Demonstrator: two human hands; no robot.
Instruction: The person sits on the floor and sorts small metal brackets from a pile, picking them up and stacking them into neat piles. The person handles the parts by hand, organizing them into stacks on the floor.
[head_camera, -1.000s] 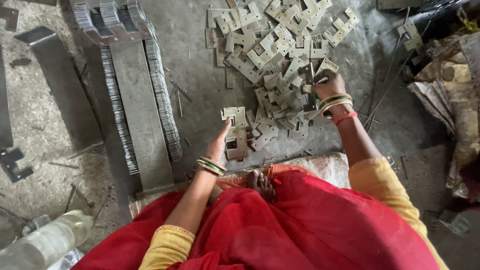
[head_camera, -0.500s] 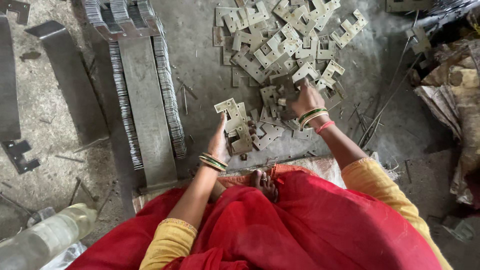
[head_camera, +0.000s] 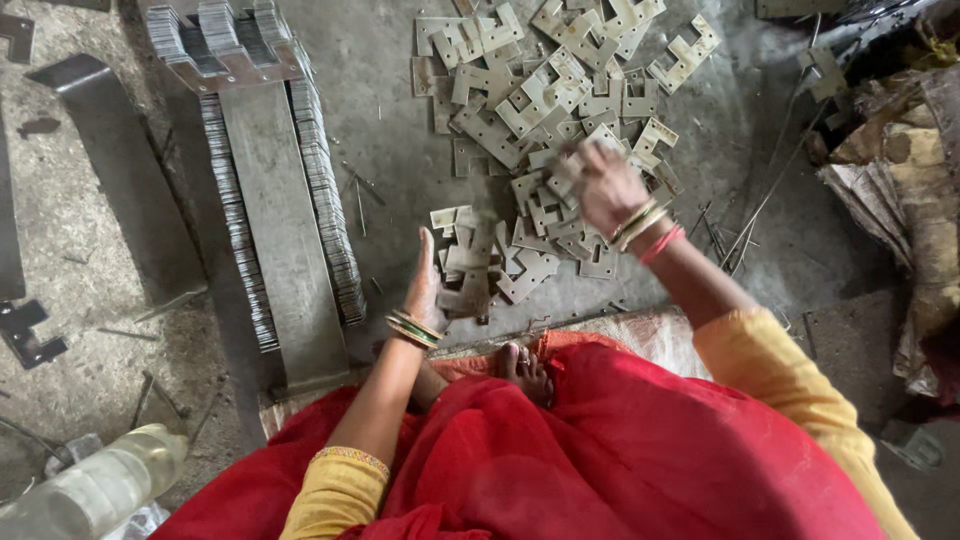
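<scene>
— How are the hands posed?

— The left hand stands on edge, fingers straight and together, open like a blade, its palm pressed against a small stack of notched metal plates just to its right. Bangles ring the wrist, and the forearm runs back toward the red cloth over the lap. The right hand is stretched farther forward, back of the hand up, fingers curled down over the loose plates. It is blurred, so I cannot tell whether it grips a piece or only rests on them.

— What has changed from half a second ago?

— The right hand has moved forward and outward, away from the small stack and into the near edge of the big scatter. The left hand has stayed at the stack, in much the same upright pose.

— And the floor around?

— Rough grey concrete, dusty, with thin wire scraps. Beyond the right hand the loose plates spread in a wide heap. Well to the left of the left hand lies a long metal bar with rows of stacked plates packed on edge along both sides. Farther left sits a bent steel strip. Near the left elbow lies a plastic bottle. A bare foot peeks out from the cloth between the arms.
</scene>
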